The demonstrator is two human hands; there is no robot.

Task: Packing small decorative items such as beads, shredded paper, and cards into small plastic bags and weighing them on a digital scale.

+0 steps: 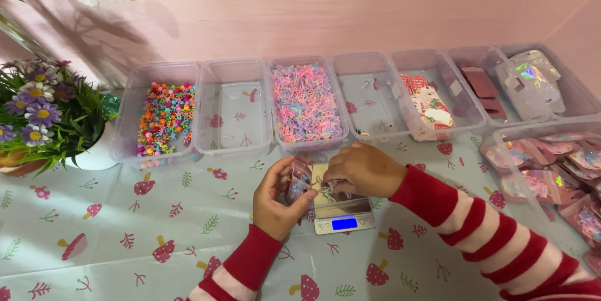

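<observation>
My left hand (277, 199) holds a small clear pouch (299, 179) upright, just left of a small silver scale (343, 216) with a blue lit display. My right hand (362, 168) is above the scale's plate, fingers pinched on a small clump of tiny pastel hair bands (325, 189) at the pouch's mouth. Both sleeves are red and white striped. Just beyond the hands stands a clear tub (307, 103) full of pink and purple hair bands.
A row of clear tubs lines the back: colourful small clips (164, 117), an empty tub (233, 107), a nearly empty one (369, 97), printed cards (430, 108), pink cards (483, 86), shiny pouches (531, 82). Filled pouches (551, 169) lie at right. A flower pot (44, 119) stands left.
</observation>
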